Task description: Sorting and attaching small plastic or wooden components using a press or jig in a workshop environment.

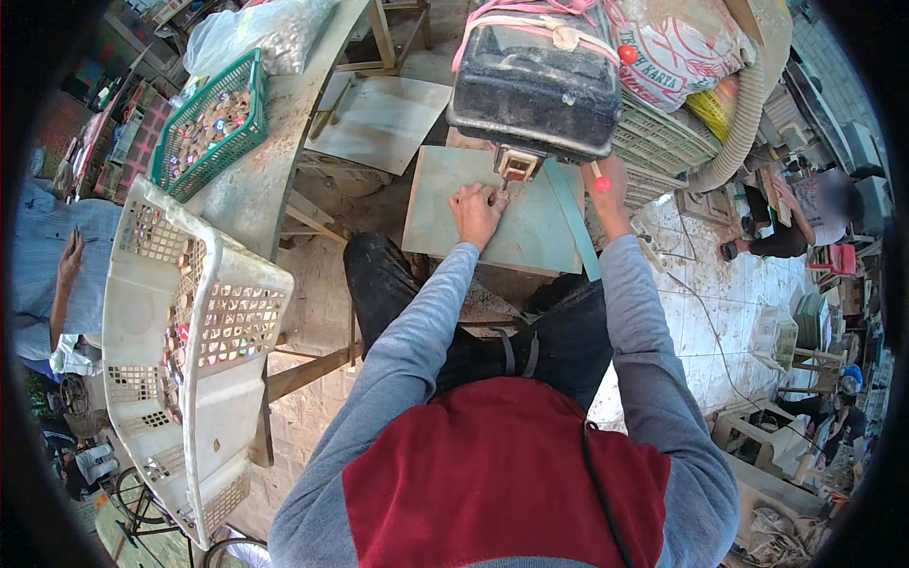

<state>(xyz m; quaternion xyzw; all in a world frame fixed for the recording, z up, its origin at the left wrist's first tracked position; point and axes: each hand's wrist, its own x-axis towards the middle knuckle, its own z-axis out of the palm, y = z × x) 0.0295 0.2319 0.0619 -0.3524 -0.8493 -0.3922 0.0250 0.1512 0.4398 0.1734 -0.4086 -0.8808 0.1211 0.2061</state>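
Observation:
My left hand (478, 213) rests on the pale green worktable board (438, 204), its fingers curled and pressed together just under the tool end of a drill press. Whatever they pinch is too small to make out. The drill press head (530, 90) is a dusty black housing tied with pink straps, above the board. It has a metal tool holder (516, 164) on its underside and red ball knobs (628, 54) on its right side. My right hand (614, 194) is up beside the lower red knob; its fingers are mostly hidden. A flat green strip (571, 218) lies slanted on the board.
On the left, a green basket (256, 95) of small round pieces stands on a bench (298, 104). Nearer is a white plastic crate (213, 379) with more pieces. A sack (682, 47) and ribbed hose (745, 114) are at right. Other people sit or stand at both sides.

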